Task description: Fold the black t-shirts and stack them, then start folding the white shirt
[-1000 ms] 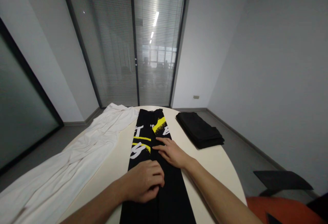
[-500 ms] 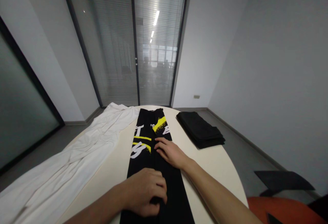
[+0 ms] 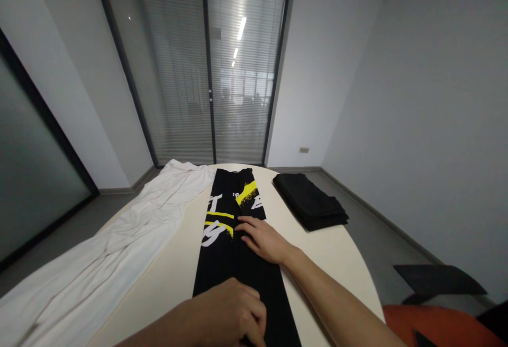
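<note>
A pair of black trousers [image 3: 226,262] with white lettering and yellow print lies lengthwise on the table, folded narrow. My right hand [image 3: 264,238] rests on the trousers just below a folded-over printed part, its fingers stretched out and nothing gripped. Closer to me, my left hand [image 3: 238,312] is over the lower part of the trousers with its fingers curled downward. The bottom of the picture cuts off its fingertips, so whether cloth is pinched there is hidden.
White cloth [image 3: 130,236] lies rumpled along the left of the round cream table [image 3: 333,262]. A folded black garment stack [image 3: 309,199] sits at the right edge. An orange chair [image 3: 432,326] stands at the lower right. Beyond the table is a glass door [image 3: 246,72].
My left hand has moved down toward me along the trousers. My right hand has shifted slightly left and nearer, still lying on the cloth.
</note>
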Tool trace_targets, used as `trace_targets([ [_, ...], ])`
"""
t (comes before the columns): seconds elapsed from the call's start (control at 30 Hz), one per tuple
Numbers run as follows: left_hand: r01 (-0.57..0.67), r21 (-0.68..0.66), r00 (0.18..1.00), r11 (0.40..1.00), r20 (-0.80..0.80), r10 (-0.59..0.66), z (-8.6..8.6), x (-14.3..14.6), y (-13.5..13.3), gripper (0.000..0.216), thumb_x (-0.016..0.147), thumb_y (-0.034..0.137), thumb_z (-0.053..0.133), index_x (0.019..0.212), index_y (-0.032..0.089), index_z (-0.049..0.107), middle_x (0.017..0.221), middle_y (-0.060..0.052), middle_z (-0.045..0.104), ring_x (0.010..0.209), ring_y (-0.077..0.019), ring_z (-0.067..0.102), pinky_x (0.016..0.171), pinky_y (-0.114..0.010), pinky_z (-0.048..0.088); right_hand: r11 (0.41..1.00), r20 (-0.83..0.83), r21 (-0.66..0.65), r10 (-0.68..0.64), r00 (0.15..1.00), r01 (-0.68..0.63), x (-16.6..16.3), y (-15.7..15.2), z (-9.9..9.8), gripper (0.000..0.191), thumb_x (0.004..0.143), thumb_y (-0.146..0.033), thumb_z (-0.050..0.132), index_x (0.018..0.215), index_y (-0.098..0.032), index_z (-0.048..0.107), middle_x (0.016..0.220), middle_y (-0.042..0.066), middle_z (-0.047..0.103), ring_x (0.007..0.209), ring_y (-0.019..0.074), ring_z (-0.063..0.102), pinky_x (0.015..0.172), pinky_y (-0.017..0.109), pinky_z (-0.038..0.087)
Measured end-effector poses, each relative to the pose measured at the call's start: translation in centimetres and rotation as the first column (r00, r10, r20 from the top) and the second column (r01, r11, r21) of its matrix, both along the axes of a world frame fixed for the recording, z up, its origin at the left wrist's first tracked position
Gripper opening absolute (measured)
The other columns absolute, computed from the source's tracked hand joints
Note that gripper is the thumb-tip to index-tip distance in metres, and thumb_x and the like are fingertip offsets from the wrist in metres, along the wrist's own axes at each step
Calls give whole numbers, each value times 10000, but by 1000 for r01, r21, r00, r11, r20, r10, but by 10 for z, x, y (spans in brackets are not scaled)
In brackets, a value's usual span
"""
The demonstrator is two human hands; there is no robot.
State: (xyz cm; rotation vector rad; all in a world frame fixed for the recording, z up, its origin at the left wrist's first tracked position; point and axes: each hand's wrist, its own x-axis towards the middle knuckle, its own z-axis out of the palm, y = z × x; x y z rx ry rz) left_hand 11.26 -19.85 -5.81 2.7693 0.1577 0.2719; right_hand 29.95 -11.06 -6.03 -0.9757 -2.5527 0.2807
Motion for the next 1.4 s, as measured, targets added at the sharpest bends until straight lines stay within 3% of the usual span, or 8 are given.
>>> trace_targets([
  [0.33,-3,-17,1000,1000,-5,3,18,1,-13,229,757,122,764,627,191,589,834,69,723,729,-111,606,546,-258,386,997,44,-73,2,999,1,2,-2,-2,444,983,-333,498,1408,-204,499,1540,143,416,1399,263,421,1149,472,363],
  [0.67,66,30,998,997,14,-67,-9,8,-16,567,803,118,736,508,186,257,521,58,521,483,-78,436,438,-250,315,995,4,-97,4,1000,-3,7,-3,0,598,963,-336,545,1512,-200,352,1588,165,324,1434,268,376,1162,451,349],
  [0.77,42,-28,999,999,19,-41,-4,4,-17,502,811,110,700,507,185,308,492,67,512,456,-73,433,441,-238,307,998,6,-60,1,1000,0,5,-3,3,644,945,-332,571,1524,-189,327,1606,175,274,1431,279,372,1150,457,355],
  [0.87,-67,-91,995,994,66,73,11,-7,-6,351,843,186,665,548,193,475,511,65,564,481,-75,498,486,-228,336,998,43,-2,66,997,-66,2,-6,12,417,912,-301,605,1321,-224,579,1443,119,510,1302,265,498,1077,433,415],
  [0.97,-449,-28,882,893,147,448,22,-24,19,372,920,292,553,560,199,531,507,34,560,481,-99,511,516,-259,342,984,100,-31,175,979,-173,-1,-12,20,202,864,-253,636,1047,-246,722,1144,52,663,1046,207,618,933,338,476],
  [1.13,-864,-96,455,494,271,848,3,-58,72,224,970,323,469,925,219,662,921,-24,707,845,-180,649,761,-296,481,950,137,-176,285,949,-260,-7,-26,31,230,804,-266,694,1026,-262,756,890,-11,685,770,129,631,716,223,465],
  [1.23,-874,-107,426,474,301,854,-21,-74,94,230,937,285,516,1109,199,641,1123,-73,683,1053,-227,620,949,-372,473,914,156,-284,342,927,-290,-12,-37,38,270,763,-358,764,1017,-266,764,825,-33,677,694,106,608,634,199,428],
  [1.4,-887,-59,428,458,269,863,-40,-82,104,171,901,246,570,1021,210,686,1123,-71,681,1086,-247,595,990,-416,461,829,167,-430,462,871,-357,-22,-55,41,371,690,-438,819,1010,-263,749,804,-53,686,710,106,617,598,191,388],
])
